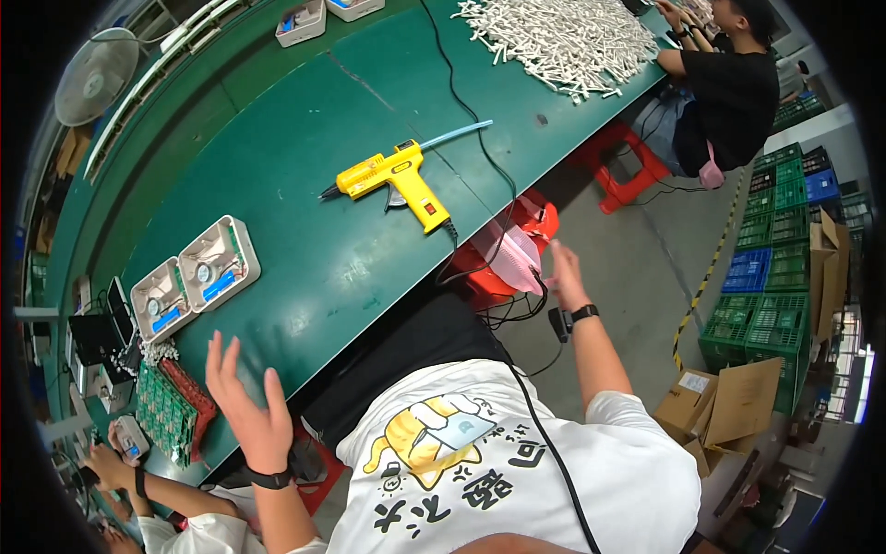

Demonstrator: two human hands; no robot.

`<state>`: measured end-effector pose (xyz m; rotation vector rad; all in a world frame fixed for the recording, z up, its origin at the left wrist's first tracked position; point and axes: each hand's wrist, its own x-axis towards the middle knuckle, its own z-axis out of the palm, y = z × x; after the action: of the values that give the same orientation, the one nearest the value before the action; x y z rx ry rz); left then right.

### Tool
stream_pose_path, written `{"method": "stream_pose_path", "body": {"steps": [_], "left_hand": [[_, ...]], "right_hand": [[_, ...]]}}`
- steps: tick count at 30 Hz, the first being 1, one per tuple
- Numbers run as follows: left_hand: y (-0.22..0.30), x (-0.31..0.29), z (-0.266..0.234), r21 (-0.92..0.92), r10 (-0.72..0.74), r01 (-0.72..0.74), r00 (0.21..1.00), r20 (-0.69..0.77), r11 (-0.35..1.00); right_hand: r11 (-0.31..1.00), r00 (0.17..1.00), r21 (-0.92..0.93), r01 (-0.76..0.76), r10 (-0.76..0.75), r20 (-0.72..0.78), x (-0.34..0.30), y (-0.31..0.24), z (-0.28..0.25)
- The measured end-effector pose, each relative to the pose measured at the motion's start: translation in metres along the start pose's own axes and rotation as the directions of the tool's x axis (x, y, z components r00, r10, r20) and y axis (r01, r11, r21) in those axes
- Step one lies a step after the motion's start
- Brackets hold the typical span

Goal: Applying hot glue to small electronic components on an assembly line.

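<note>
My left hand is raised near the table's front edge, fingers apart and nothing in it. Beyond it sit two white plastic housings, which hold blue cells, round parts and wires. My right hand hangs off the table's edge at the right, its fingers stretched out and no object seen in it. Closest to that hand is a pink bag on a red stool. On the table between my hands lies a yellow hot glue gun, with a blue glue stick out of its back.
A black cable crosses the green table. Small white parts are heaped at the far right, beside a seated person in black. Green circuit boards are stacked at the left, near another person's arm. Crates stand on the floor.
</note>
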<state>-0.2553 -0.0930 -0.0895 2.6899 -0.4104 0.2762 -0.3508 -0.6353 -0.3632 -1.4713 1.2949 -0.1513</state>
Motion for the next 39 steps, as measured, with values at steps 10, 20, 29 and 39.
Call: {"method": "stream_pose_path", "body": {"steps": [10,20,29,39], "left_hand": [[-0.016,-0.017,0.046,0.149,0.008,0.001,0.998,-0.063,0.989],[-0.011,-0.02,0.041,0.276,0.0,0.023,0.997,-0.081,0.961],[-0.013,-0.016,0.043,0.242,0.008,0.017,0.995,-0.101,0.97],[-0.013,-0.006,0.02,0.136,-0.029,0.038,0.997,-0.068,0.99]], "right_hand": [[0.927,0.932,0.375,-0.014,-0.124,0.342,0.01,-0.012,0.055],[0.973,0.869,0.224,-0.057,-0.062,0.49,0.12,0.003,0.135],[0.8,0.719,0.361,0.479,-0.593,0.362,0.263,0.02,0.183],[0.788,0.787,0.114,0.605,-0.57,-0.235,0.032,-0.121,0.041]]}}
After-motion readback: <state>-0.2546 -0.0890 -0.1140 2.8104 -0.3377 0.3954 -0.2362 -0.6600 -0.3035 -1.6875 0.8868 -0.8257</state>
